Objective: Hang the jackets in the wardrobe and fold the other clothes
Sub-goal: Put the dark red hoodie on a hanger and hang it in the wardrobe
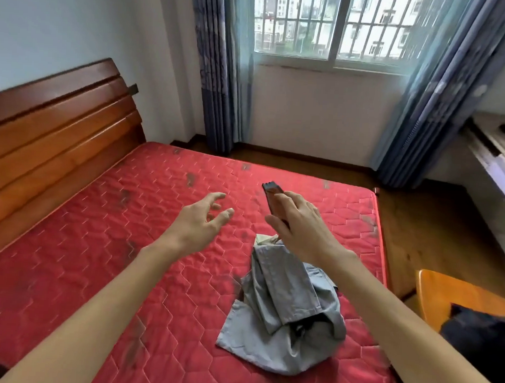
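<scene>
Grey garment (282, 319) lies crumpled on the bed (96, 241), close to its right edge and towards the near end. The room has a barred window (336, 26) and blue curtains (222, 72) beyond the bed's far edge, and a wooden headboard (52, 128) along its left. An orange chair (450, 292) just off the bed's right edge carries a dark garment (483, 338). The grey garment's long axis runs near to far, its narrow end pointing under the right grip (299, 223), which hovers just above and beyond it, fingers clamped on a slim dark brown object (271, 195) I cannot identify. The left grip (200, 218), fingers apart and holding nothing, hangs over bare mattress to the garment's left; being free, it looks likelier to take the cloth first.
</scene>
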The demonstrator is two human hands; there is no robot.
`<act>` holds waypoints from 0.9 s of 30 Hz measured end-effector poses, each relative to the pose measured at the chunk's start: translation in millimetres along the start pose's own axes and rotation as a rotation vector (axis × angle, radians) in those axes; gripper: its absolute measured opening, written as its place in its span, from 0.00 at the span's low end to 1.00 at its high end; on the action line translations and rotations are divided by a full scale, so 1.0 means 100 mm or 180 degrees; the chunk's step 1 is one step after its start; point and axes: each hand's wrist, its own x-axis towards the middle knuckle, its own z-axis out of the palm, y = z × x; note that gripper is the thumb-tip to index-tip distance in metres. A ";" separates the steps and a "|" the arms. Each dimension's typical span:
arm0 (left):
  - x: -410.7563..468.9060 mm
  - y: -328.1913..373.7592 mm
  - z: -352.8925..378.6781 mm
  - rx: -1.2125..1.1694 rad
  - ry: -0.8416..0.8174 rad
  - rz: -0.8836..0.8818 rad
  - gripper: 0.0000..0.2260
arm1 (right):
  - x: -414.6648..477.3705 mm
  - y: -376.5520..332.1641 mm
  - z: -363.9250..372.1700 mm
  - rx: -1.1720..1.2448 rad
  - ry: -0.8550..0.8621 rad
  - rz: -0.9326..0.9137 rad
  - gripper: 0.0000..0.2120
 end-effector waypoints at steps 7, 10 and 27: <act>0.50 -0.50 0.65 -0.0266 -0.0555 -0.0244 0.22 | 0.09 0.50 0.58 0.0051 -0.0376 0.0584 0.28; 0.67 -0.70 0.92 -0.0264 -0.0797 -0.0283 0.22 | 0.02 0.69 0.85 0.0028 -0.0460 0.0799 0.26; 1.18 0.36 2.13 -0.0266 -0.1854 0.0849 0.22 | -0.93 1.43 0.34 -0.0006 0.0051 0.2233 0.26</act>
